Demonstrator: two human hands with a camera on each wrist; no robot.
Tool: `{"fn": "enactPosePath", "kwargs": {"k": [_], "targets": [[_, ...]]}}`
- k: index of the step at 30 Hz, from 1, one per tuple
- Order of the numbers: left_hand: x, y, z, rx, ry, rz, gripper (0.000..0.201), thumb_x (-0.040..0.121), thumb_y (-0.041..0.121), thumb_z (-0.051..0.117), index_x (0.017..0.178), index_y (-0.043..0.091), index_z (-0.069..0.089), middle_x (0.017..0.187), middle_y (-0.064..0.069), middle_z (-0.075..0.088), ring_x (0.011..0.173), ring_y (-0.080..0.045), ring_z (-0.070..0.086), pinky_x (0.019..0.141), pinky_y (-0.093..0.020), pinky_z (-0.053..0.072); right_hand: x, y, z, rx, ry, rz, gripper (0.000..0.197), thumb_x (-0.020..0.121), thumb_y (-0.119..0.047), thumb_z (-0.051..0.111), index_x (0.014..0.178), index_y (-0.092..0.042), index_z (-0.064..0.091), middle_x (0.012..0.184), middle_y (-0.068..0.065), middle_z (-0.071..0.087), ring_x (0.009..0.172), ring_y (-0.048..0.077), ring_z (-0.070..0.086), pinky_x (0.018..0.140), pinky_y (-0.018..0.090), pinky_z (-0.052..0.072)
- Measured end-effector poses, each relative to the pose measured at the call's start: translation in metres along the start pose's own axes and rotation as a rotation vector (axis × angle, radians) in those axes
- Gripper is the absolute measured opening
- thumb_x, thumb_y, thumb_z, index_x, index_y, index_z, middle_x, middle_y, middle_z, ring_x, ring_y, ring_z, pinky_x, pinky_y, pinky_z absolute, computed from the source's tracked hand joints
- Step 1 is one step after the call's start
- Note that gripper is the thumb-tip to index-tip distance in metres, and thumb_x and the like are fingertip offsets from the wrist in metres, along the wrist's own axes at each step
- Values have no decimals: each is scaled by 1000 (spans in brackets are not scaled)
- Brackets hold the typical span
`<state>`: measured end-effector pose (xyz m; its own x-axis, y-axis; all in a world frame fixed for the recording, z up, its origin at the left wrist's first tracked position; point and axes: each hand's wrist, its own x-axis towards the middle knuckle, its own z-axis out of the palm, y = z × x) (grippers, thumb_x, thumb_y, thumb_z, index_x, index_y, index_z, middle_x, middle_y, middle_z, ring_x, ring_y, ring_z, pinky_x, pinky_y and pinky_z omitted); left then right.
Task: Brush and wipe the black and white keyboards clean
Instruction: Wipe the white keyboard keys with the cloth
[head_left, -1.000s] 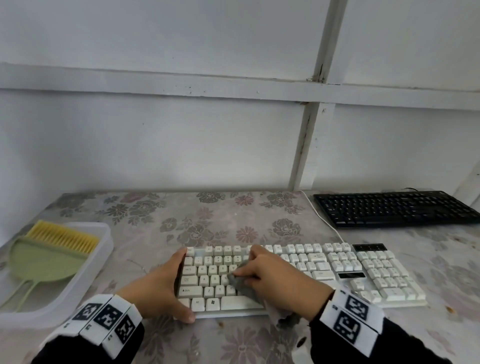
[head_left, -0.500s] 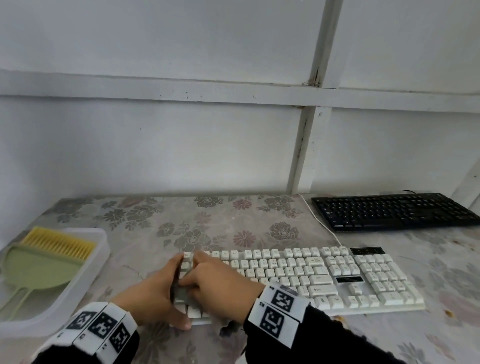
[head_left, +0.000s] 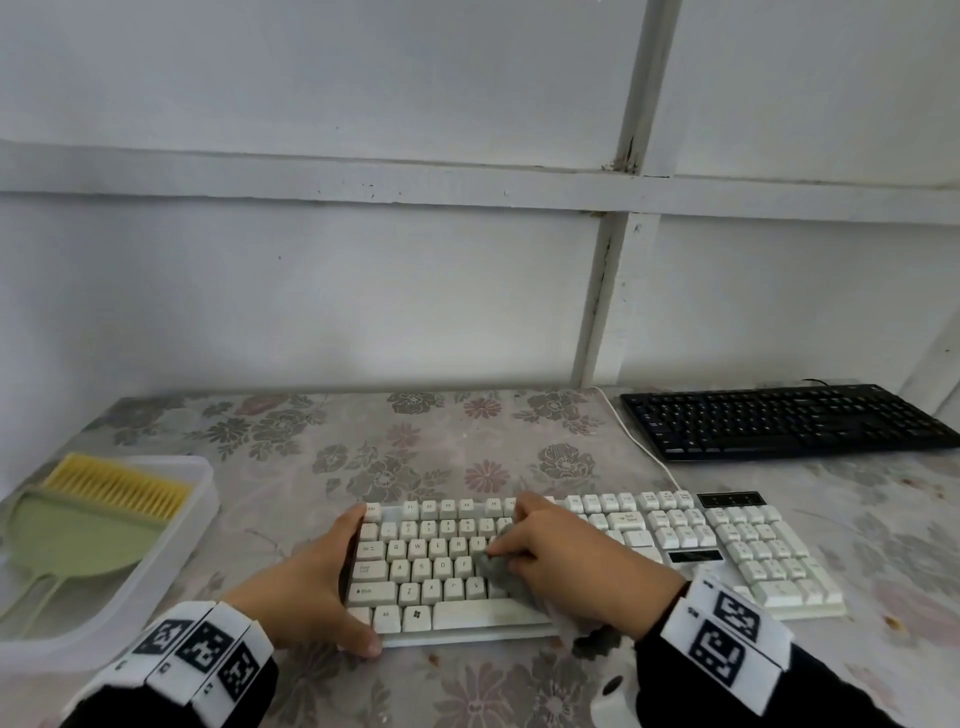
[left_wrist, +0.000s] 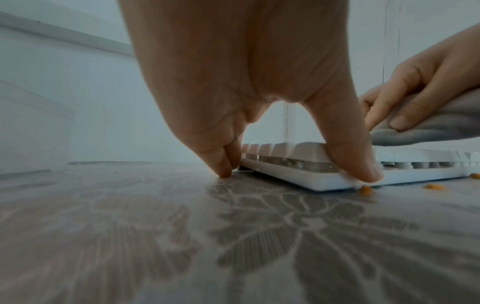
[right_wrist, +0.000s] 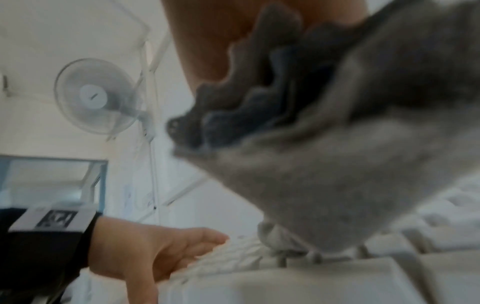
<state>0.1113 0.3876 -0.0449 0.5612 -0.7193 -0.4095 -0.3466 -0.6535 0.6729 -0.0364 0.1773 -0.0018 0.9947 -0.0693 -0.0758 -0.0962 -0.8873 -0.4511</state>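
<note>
The white keyboard (head_left: 753, 545) lies on the flowered table near its front edge. My left hand (head_left: 340, 579) braces the keyboard's left end, with straight fingers along the side and the thumb (left_wrist: 363, 170) pressed on the front edge. My right hand (head_left: 524, 543) grips a crumpled grey cloth (head_left: 496, 569) and presses it on the letter keys left of centre. The right wrist view shows the cloth (right_wrist: 337, 164) bunched under the palm just above the keys (right_wrist: 311, 283). The black keyboard (head_left: 784, 421) sits at the back right, away from both hands.
A clear plastic tray (head_left: 202, 499) at the left holds a yellow-bristled brush (head_left: 114, 488) and a green dustpan (head_left: 67, 540). Small orange crumbs (left_wrist: 365, 190) lie on the table by the white keyboard's front edge. Behind the table is a white wall. A white cable (head_left: 639, 447) runs between the keyboards.
My right hand swept the cloth to the keyboard's left end, then back right onto the letter keys. My left hand has kept its hold on the left end.
</note>
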Motion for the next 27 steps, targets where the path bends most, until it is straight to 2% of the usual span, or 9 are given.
{"fn": "enactPosePath", "kwargs": {"k": [4,9,12,14,16,19,21,24,27], "targets": [[1,0,0,13,-1,0,139,44,37,89,146,31,-5,139,14,39,125,-7,41,110,-29,32,-5,2,-4,28,84,24,28,96,-22,52,119,-17,66,97,-2,37,94,20,50,80,24,38],[1,-1,0,17,-4,9,138,46,38,89,145,31,-6,136,15,38,126,-7,40,109,-26,31,-2,-6,14,-16,65,-31,29,96,-17,50,120,-18,66,97,-2,36,94,23,51,75,24,36],[2,-3,0,21,0,4,143,40,45,89,146,31,-6,141,14,36,127,-7,40,112,-31,31,-9,-1,13,-68,84,-12,28,97,-24,47,110,-16,70,94,0,35,91,25,49,70,24,29],[2,-4,0,17,2,8,143,39,45,89,146,31,-5,140,15,36,127,-6,39,112,-31,31,-16,8,8,-77,101,0,28,97,-29,48,106,-17,71,93,-1,35,87,21,49,67,21,28],[2,-5,0,7,-1,21,142,40,44,89,146,32,-4,139,17,37,127,-5,39,112,-31,31,-25,19,2,-87,94,26,28,97,-29,48,112,-19,69,93,-3,35,86,18,47,62,13,28],[2,-4,0,-3,-10,21,139,42,41,90,145,32,-2,135,19,39,125,-4,40,111,-29,31,-36,29,-4,-38,82,52,29,97,-25,49,121,-21,66,97,-4,38,91,15,48,71,12,33],[1,-3,-1,-6,-13,13,140,42,42,90,145,32,-4,136,18,38,125,-4,40,111,-29,31,-42,33,-7,-6,93,75,28,96,-27,50,118,-20,67,97,-3,41,89,12,48,72,6,32],[1,-3,0,-1,-9,14,141,42,42,89,146,31,-5,138,17,38,126,-4,40,111,-29,31,-51,42,-14,16,101,121,28,96,-22,49,119,-22,65,101,-4,43,87,8,44,72,4,32],[0,-2,-1,5,-11,18,142,41,43,89,146,29,-6,140,16,37,127,-4,39,111,-28,30,-61,51,-24,39,132,198,25,94,-24,54,113,-18,69,96,-6,45,76,-1,45,70,-1,33]]}}
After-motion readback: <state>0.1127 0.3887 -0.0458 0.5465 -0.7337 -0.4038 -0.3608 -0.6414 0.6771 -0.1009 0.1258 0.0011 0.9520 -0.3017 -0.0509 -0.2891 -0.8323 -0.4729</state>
